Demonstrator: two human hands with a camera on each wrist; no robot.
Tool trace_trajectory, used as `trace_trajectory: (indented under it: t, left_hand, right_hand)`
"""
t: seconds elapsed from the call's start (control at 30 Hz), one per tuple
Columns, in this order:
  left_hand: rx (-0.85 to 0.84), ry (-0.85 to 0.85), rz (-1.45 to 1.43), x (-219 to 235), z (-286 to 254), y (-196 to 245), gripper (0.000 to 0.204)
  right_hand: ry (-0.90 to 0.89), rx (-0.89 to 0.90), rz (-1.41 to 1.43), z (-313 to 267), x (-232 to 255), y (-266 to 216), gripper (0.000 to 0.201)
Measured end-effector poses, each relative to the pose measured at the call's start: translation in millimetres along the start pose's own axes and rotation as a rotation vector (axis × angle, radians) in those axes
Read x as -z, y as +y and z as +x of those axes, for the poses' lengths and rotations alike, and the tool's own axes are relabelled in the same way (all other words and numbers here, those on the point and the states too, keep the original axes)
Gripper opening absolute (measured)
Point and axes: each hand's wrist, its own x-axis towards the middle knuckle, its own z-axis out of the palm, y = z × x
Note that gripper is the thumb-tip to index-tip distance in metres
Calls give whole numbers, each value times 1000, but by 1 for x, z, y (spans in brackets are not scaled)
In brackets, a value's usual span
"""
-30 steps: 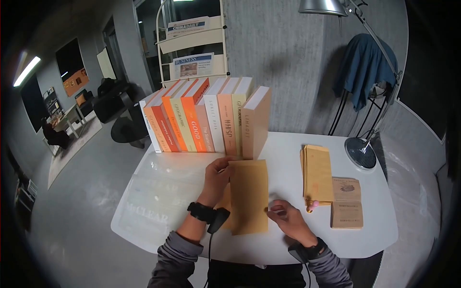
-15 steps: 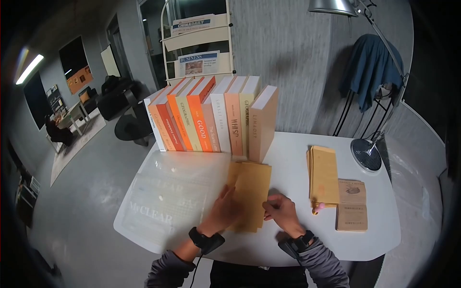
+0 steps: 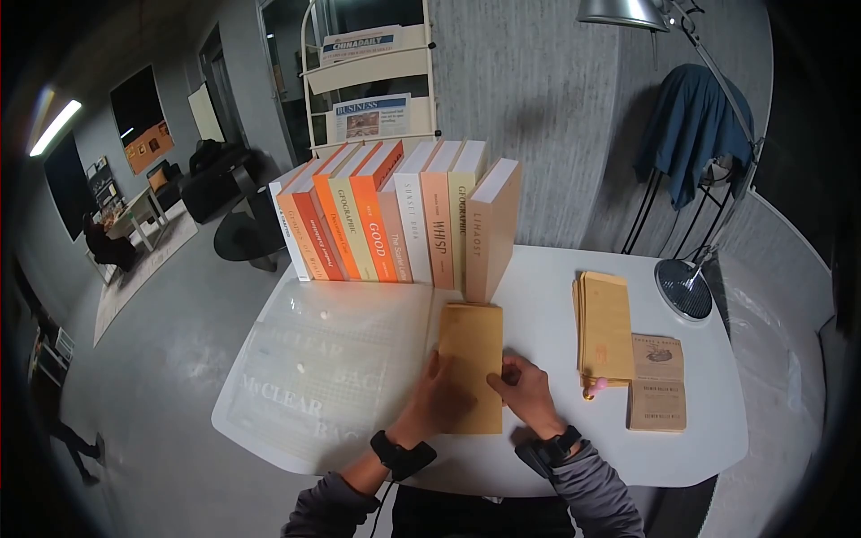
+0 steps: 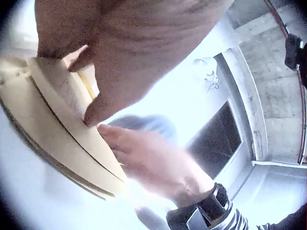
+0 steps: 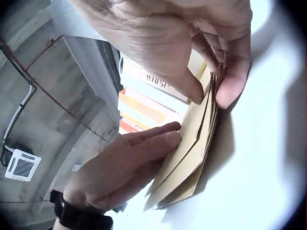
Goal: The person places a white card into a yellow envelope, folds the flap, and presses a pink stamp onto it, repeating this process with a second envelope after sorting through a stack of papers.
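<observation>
A small stack of brown paper envelopes (image 3: 480,345) is between my hands, in front of the books. My right hand (image 3: 529,396) pinches its right edge; in the right wrist view the thumb (image 5: 189,91) and fingers (image 5: 235,79) close on the layered edges. My left hand (image 3: 437,401) rests against the left side of the stack, its fingers extended in the right wrist view. In the left wrist view, the left thumb (image 4: 93,112) touches the stack's upper face. Lower layers fan out slightly in the right wrist view.
A row of upright books (image 3: 377,224) stands at the back. A clear plastic bag (image 3: 314,368) lies left. More brown envelopes (image 3: 605,323), a small pink trinket (image 3: 595,387) and an open booklet (image 3: 657,386) lie right, near the lamp base (image 3: 684,289).
My left hand has come down from the stack's top to its lower left side. The envelopes, offset half a second ago, now line up. My right hand stays at the right edge.
</observation>
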Motion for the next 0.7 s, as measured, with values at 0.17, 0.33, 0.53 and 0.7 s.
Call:
trace_trajectory:
  t: [0.17, 0.33, 0.53, 0.7]
  left_hand:
    - [19, -298, 223, 21, -17, 33, 116]
    - [40, -302, 216, 18, -30, 38, 116]
    - [36, -212, 127, 11, -36, 29, 116]
    - [-47, -88, -45, -2, -36, 19, 117]
  right_hand:
    - [-155, -158, 28, -2, 14, -18, 37]
    - [-206, -125, -102, -5, 20, -17, 38]
    - [70, 167, -517, 23, 26, -21, 42]
    - [61, 401, -261, 75, 13, 0, 47]
